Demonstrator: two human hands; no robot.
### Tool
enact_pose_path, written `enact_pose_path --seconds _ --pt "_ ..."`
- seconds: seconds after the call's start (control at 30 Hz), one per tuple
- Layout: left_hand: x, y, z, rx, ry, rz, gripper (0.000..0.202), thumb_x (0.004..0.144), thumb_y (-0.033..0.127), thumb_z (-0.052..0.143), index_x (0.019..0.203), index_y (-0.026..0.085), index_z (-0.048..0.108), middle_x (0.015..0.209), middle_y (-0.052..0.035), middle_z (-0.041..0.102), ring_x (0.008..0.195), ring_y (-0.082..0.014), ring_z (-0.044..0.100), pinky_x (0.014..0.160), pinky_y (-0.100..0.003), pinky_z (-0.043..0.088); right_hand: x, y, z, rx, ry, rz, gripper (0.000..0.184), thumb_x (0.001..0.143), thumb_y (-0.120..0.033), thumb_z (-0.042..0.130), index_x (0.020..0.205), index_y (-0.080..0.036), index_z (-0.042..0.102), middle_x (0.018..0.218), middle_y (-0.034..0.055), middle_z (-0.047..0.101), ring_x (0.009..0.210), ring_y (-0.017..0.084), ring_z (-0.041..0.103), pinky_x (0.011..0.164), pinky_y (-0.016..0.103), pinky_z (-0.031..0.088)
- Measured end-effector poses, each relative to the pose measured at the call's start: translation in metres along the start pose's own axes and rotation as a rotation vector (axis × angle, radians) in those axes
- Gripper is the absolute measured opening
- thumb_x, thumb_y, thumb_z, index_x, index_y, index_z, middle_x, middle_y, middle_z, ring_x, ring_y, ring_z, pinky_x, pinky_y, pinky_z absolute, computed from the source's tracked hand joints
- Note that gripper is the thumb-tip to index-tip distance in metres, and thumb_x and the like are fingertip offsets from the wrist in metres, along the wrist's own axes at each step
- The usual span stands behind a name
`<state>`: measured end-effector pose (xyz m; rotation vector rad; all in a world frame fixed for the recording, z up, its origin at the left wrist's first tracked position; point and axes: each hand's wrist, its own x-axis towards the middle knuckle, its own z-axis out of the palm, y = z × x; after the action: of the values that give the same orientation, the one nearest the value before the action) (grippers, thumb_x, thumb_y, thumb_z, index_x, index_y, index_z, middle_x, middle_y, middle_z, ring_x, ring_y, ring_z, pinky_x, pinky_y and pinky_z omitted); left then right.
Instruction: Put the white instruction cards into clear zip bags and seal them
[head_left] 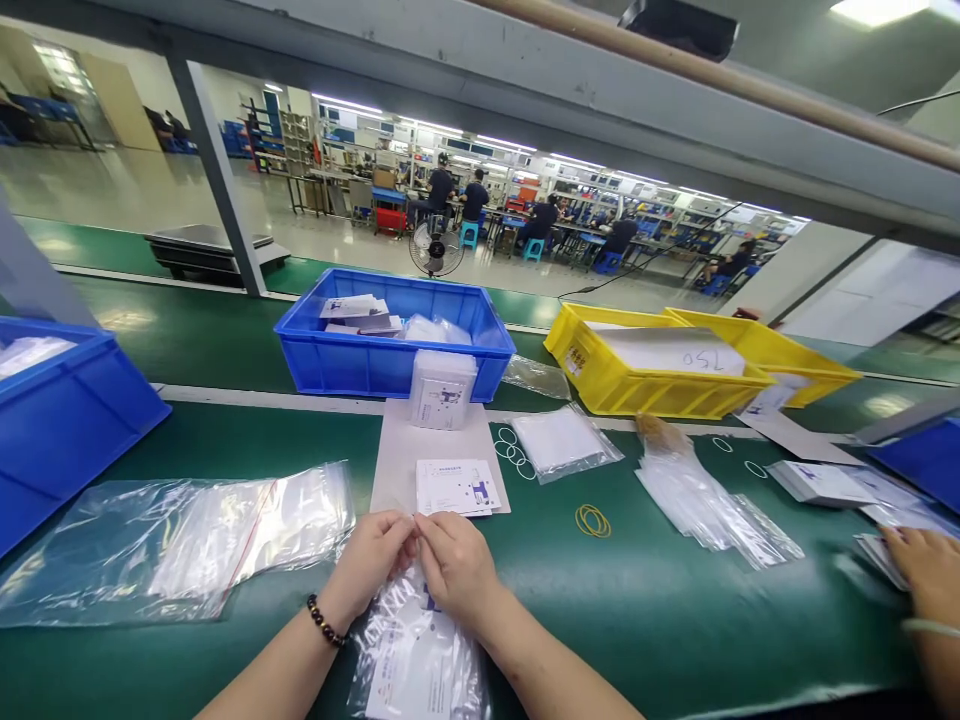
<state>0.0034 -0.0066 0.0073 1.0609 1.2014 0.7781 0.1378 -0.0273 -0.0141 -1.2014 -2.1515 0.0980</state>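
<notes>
My left hand (pixel 373 556) and my right hand (pixel 459 566) meet at the front middle of the green work surface. Both are closed, fingertips pinched together at the top edge of a clear plastic bag (pixel 416 655) with white printed cards showing through it. Just beyond my fingers, a few printed cards (pixel 456 487) lie on a grey board (pixel 394 450). A stack of cards in clear wrap (pixel 442 390) stands at that board's far end. Left of my hands, a large clear bag (pixel 97 545) holds flat zip bags (pixel 210 535).
Blue bins (pixel 367 365) (pixel 67 420) and yellow bins (pixel 645 392) line the far side. Yellow rubber bands (pixel 593 520), white rings (pixel 514 447) and bagged white sheets (pixel 562 440) lie right. At the right edge, another person's hand (pixel 926 570) touches cards.
</notes>
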Motion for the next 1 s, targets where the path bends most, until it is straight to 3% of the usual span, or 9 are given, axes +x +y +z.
enact_pose_path --seconds 0.1,0.27,0.33,0.53,0.63,0.77,0.9,1.0 --pt "0.001 -0.003 -0.001 0.068 0.024 0.013 0.049 0.057 0.062 0.056 0.045 0.016 0.044 0.039 0.0023 0.042 0.036 -0.0076 0.035 0.038 -0.02 0.027 -0.002 -0.001 0.001 -0.08 -0.034 -0.019 0.028 0.081 -0.012 0.032 0.087 -0.014 0.06 0.069 0.0077 0.056 0.062 0.018 0.049 0.057 0.031 0.04" --pt "0.003 -0.01 -0.004 0.092 -0.002 0.023 0.052 0.059 0.066 0.052 0.048 0.016 0.046 0.042 0.0014 0.043 0.04 -0.0091 0.035 0.041 -0.021 0.025 -0.003 -0.002 0.0 -0.142 -0.052 -0.024 0.036 0.079 -0.012 0.034 0.108 -0.01 0.055 0.072 0.0092 0.057 0.064 0.02 0.05 0.057 0.031 0.041" --pt "0.003 -0.01 -0.005 0.11 -0.015 0.038 0.052 0.059 0.067 0.051 0.05 0.016 0.046 0.043 0.002 0.042 0.041 -0.0094 0.035 0.042 -0.021 0.025 -0.001 -0.005 -0.002 -0.079 -0.066 0.024 0.034 0.078 -0.014 0.037 0.107 -0.011 0.056 0.073 0.0085 0.058 0.065 0.019 0.05 0.059 0.03 0.041" --pt "-0.001 -0.006 -0.007 0.348 0.004 0.168 0.052 0.064 0.066 0.046 0.049 0.017 0.043 0.045 0.0032 0.037 0.047 -0.011 0.035 0.047 -0.022 0.026 0.005 -0.009 -0.011 0.256 -0.069 0.265 0.01 0.074 -0.02 0.049 0.073 -0.017 0.058 0.064 0.0005 0.054 0.061 0.012 0.05 0.058 0.022 0.04" --pt "-0.003 -0.006 -0.006 0.451 -0.026 0.196 0.05 0.068 0.065 0.04 0.05 0.018 0.043 0.047 0.0024 0.04 0.049 -0.0125 0.037 0.049 -0.023 0.028 0.005 -0.007 -0.009 0.269 -0.07 0.331 0.019 0.074 -0.016 0.044 0.056 -0.018 0.048 0.056 -0.002 0.047 0.053 0.009 0.044 0.051 0.019 0.035" --pt "-0.005 -0.008 -0.004 0.572 -0.043 0.246 0.046 0.071 0.06 0.036 0.051 0.018 0.042 0.051 0.001 0.046 0.053 -0.0144 0.042 0.051 -0.023 0.031 0.002 -0.003 -0.001 0.109 -0.067 0.28 0.022 0.071 -0.016 0.044 0.049 -0.018 0.038 0.051 -0.0023 0.042 0.05 0.01 0.039 0.048 0.021 0.03" --pt "-0.006 -0.01 -0.003 0.662 -0.036 0.236 0.044 0.068 0.058 0.034 0.048 0.019 0.036 0.047 0.0013 0.041 0.049 -0.0143 0.04 0.048 -0.023 0.031 0.003 0.003 0.003 -0.16 0.029 0.254 0.017 0.068 -0.017 0.044 0.051 -0.018 0.044 0.053 0.0008 0.046 0.052 0.013 0.041 0.05 0.025 0.032" --pt "-0.003 -0.01 -0.007 0.674 0.001 0.227 0.046 0.065 0.06 0.036 0.046 0.019 0.035 0.045 0.0016 0.038 0.047 -0.0137 0.039 0.045 -0.023 0.031 0.004 0.003 0.001 -0.219 0.093 0.252 0.016 0.074 -0.02 0.042 0.063 -0.016 0.053 0.061 0.0035 0.051 0.059 0.015 0.047 0.055 0.026 0.037"
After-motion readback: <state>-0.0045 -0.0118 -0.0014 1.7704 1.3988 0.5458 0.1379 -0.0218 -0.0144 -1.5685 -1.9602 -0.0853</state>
